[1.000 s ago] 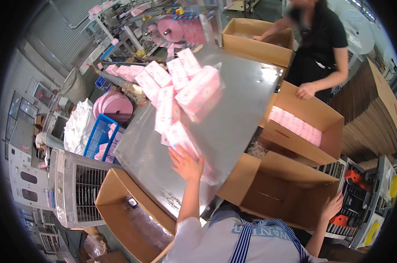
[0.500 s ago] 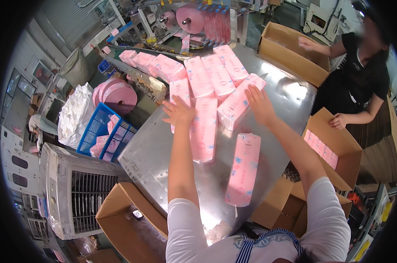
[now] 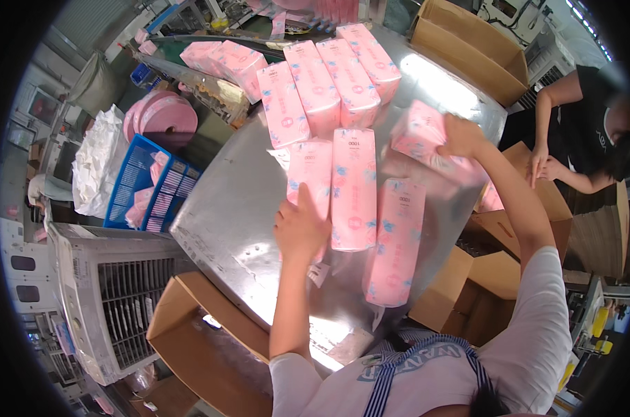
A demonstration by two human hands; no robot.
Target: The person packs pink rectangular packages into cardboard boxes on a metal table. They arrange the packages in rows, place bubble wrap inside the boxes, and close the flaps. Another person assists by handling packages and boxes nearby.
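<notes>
My left hand (image 3: 300,228) grips the near end of a pink tissue pack (image 3: 310,163) from above, its index finger lying along the top. Against that pack's right side lies a second pink pack (image 3: 354,187), and a third pack (image 3: 396,240) sits nearer me to the right. Off to the right, my right hand (image 3: 462,136) is closed on another tissue pack (image 3: 421,131), tilted and blurred by motion. Beyond my hands, several packs (image 3: 313,87) stand side by side on the metal table (image 3: 224,222).
Further packs (image 3: 235,62) queue on a conveyor at the far left. A co-worker's hands (image 3: 543,167) are at an open carton (image 3: 527,226) on the right. Other cartons (image 3: 211,347) flank the table. A blue basket (image 3: 131,184) and pink rolls (image 3: 165,121) stand left.
My right hand has carried a pack rightward, away from the group. My left hand has come nearer onto a pack. The co-worker's hands have come together at the carton.
</notes>
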